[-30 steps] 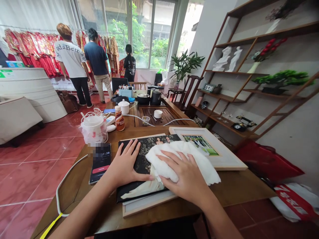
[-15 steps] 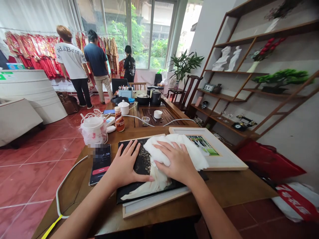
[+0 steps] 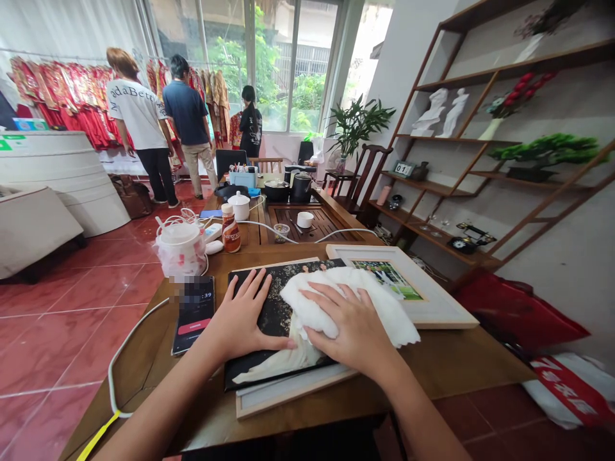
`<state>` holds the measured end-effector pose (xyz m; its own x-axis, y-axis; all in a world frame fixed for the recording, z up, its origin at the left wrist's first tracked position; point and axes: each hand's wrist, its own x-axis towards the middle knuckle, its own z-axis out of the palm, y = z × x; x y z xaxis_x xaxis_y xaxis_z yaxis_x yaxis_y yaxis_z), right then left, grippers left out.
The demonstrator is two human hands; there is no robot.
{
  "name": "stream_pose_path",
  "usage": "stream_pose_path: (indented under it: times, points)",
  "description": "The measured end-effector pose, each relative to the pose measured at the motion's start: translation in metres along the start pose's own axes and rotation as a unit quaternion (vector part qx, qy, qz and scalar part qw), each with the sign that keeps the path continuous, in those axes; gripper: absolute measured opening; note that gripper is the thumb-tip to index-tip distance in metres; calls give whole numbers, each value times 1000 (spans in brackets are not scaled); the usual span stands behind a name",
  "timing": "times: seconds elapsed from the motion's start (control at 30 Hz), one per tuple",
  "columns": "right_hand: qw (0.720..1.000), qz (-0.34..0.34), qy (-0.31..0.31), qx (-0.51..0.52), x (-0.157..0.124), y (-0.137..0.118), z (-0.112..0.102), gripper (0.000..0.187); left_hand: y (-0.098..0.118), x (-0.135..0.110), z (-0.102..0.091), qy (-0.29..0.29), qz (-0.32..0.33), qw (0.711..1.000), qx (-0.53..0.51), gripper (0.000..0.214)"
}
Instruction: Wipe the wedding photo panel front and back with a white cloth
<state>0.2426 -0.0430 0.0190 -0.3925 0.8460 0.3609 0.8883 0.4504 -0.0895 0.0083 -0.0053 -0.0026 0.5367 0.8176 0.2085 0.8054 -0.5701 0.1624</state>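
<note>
Photo: the dark photo [image 3: 276,314] lay flat at the dial's centre, 12 o'clock pointing away from the person, on top of a wooden frame [image 3: 276,402] whose edge stuck out at 6.
Left hand: the left hand [image 3: 240,320] lay open, fingers spread, on the photo's 9 o'clock side, gripping nothing.
Right hand: the right hand [image 3: 353,326] was curled over a white cloth [image 3: 298,298], gripping it from above on the photo's 3 o'clock side.
Second frame: a second frame [image 3: 446,310] stood closest in the way at 2; the cloth overhung it and hid where photo and frame met.
Phone: a phone [image 3: 195,317] lay at 9, near the left hand.
Cable: a white cable [image 3: 111,371] looped at 8.
Drinks: a bagged tub [image 3: 180,246] stood at 10, a brown bottle [image 3: 231,235] and a lidded cup [image 3: 239,208] at 11.
Bowl: a small white bowl [image 3: 304,221] sat at 12, well apart from the hands.
Floor: a red bag [image 3: 519,314] lay at 3, beyond the table [image 3: 461,362].
</note>
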Motion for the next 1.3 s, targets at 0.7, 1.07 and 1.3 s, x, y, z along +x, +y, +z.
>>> stream_pose_path:
  times: [0.7, 1.07, 1.3]
  points:
    - [1000, -1, 3, -7, -14, -5, 0, 53, 0, 0, 0, 10, -1, 1000, 13, 120]
    - [999, 7, 34, -9, 27, 5, 12, 49, -2, -1, 3, 8, 4, 1000, 18, 111]
    - [1000, -2, 18, -1, 0, -1, 6, 52, -1, 2, 0, 8, -6, 1000, 12, 121]
